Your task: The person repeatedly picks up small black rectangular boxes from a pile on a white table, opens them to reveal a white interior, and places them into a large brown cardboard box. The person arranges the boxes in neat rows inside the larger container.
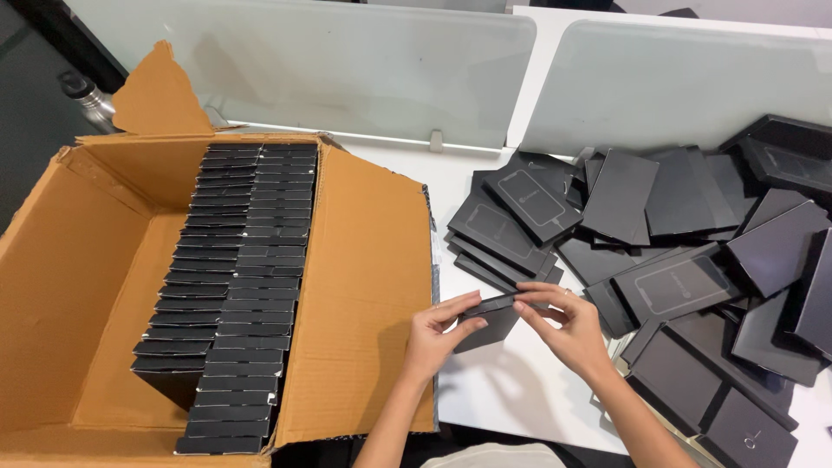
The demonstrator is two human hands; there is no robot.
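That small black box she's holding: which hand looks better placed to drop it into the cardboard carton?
Probably the left hand. Both hands grip the small black box, but the left sits nearer the cardboard carton, beside its folded-out flap; the right hand is nearer the heap of black boxes.

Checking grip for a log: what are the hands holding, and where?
Both hands, left hand and right hand, hold one flat black box by its opposite ends, fingertips on its edges.

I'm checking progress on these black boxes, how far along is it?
Done: two long rows of black boxes stand packed along the right side of the cardboard carton. In hand: the left hand and right hand hold one flat black box. Left: a loose pile on the table.
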